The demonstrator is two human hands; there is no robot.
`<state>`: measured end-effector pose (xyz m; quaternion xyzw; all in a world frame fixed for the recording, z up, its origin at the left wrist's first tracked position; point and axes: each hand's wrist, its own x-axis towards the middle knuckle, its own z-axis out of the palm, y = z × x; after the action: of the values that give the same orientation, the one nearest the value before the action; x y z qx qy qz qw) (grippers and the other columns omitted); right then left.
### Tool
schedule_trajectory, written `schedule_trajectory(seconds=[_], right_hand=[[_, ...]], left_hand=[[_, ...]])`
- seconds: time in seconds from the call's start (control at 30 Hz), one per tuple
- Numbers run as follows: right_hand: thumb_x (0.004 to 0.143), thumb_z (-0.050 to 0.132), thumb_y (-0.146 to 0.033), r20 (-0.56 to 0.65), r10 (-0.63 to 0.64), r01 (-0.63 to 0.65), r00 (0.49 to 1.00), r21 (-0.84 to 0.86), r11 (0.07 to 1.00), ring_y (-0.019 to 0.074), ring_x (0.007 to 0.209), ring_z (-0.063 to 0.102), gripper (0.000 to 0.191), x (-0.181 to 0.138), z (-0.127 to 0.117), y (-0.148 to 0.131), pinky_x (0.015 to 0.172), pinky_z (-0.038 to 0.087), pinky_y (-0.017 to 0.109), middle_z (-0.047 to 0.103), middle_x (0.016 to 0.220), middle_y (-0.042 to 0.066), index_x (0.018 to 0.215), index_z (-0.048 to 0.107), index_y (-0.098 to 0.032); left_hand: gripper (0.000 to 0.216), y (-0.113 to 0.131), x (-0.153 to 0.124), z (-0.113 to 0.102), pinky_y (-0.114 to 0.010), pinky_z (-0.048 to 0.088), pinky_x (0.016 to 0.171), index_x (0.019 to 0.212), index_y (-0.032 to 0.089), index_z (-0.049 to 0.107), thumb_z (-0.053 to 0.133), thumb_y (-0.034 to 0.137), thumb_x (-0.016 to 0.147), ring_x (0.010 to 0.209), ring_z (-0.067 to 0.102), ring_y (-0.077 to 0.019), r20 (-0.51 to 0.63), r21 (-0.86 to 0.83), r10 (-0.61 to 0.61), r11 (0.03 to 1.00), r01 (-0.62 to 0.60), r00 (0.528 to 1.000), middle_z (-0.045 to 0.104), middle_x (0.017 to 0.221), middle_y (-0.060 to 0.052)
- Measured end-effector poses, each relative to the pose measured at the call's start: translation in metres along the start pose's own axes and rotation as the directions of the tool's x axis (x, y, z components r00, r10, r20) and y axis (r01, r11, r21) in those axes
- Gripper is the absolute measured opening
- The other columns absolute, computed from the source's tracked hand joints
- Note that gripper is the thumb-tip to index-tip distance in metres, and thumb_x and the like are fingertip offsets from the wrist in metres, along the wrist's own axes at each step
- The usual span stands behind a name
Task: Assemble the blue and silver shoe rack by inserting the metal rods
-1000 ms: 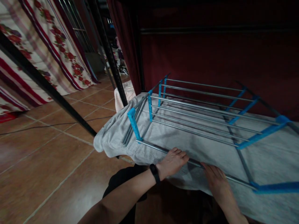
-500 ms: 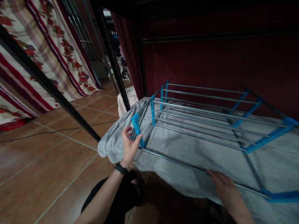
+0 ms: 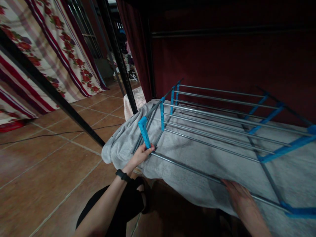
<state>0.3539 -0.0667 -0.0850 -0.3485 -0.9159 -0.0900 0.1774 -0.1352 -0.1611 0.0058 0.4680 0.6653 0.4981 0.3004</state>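
A rack of grey metal tubes and blue plastic brackets lies on a grey blanket (image 3: 197, 151). My left hand (image 3: 142, 154) is closed round the lower end of the near-left blue bracket (image 3: 144, 131), where the front metal tube (image 3: 185, 167) meets it. My right hand (image 3: 238, 194) wraps over that same front tube farther right, its fingertips partly hidden. Behind my hands, several parallel tubes (image 3: 222, 114) run between the left brackets and the slanted blue brackets (image 3: 288, 149) on the right. Loose grey tubes (image 3: 138, 142) lie on the blanket left of the near bracket.
A dark metal post (image 3: 120, 62) stands at the left corner, and a black bar (image 3: 54, 92) slants across the left. Dark red cloth (image 3: 222, 65) hangs behind the rack. A cable (image 3: 61, 134) crosses the tiled floor (image 3: 49, 164) below a floral curtain (image 3: 66, 49).
My left hand has moved down the near-left bracket from beside it and closed on its lower end. My right hand stays on the front tube. The view has shifted slightly.
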Motion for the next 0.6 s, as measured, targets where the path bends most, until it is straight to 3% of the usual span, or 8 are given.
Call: schedule_trajectory(seconds=[0.13, 0.3, 0.6], right_hand=[[0.081, 0.040, -0.003, -0.020, -0.058, 0.058, 0.998, -0.018, 0.998, 0.0212, 0.098, 0.064, 0.056, 0.003, 0.003, 0.003, 0.088, 0.050, 0.036, 0.066, 0.111, 0.007, 0.131, 0.052, -0.024], [0.079, 0.038, -0.002, 0.015, 0.026, -0.025, 1.000, -0.010, 1.000, 0.0220, 0.099, 0.062, 0.060, 0.009, -0.005, -0.007, 0.091, 0.049, 0.038, 0.065, 0.110, 0.008, 0.134, 0.050, -0.023], [0.077, 0.041, -0.001, 0.037, 0.050, -0.049, 0.998, -0.038, 0.998, 0.0214, 0.096, 0.062, 0.059, 0.015, -0.013, -0.017, 0.089, 0.049, 0.036, 0.066, 0.107, 0.008, 0.131, 0.053, -0.021]], left_hand=[[0.032, 0.002, -0.003, -0.005, -0.031, 0.047, 0.082, 0.089, 0.016, 0.066, 0.068, 0.044, 0.076, 0.083, 0.059, -0.0179, 0.067, -0.029, -0.037, 0.999, 0.039, 0.997, 0.067, 0.085, -0.004], [0.030, -0.010, -0.004, -0.012, -0.034, 0.046, 0.089, 0.098, 0.016, 0.067, 0.071, 0.030, 0.071, 0.093, 0.060, -0.0196, 0.114, -0.085, -0.078, 0.992, 0.088, 0.990, 0.069, 0.098, -0.006], [0.032, -0.036, 0.006, -0.010, -0.032, 0.050, 0.081, 0.093, 0.018, 0.069, 0.065, 0.015, 0.061, 0.082, 0.061, -0.0170, 0.086, 0.060, -0.057, 0.997, 0.052, 0.995, 0.067, 0.085, -0.002]])
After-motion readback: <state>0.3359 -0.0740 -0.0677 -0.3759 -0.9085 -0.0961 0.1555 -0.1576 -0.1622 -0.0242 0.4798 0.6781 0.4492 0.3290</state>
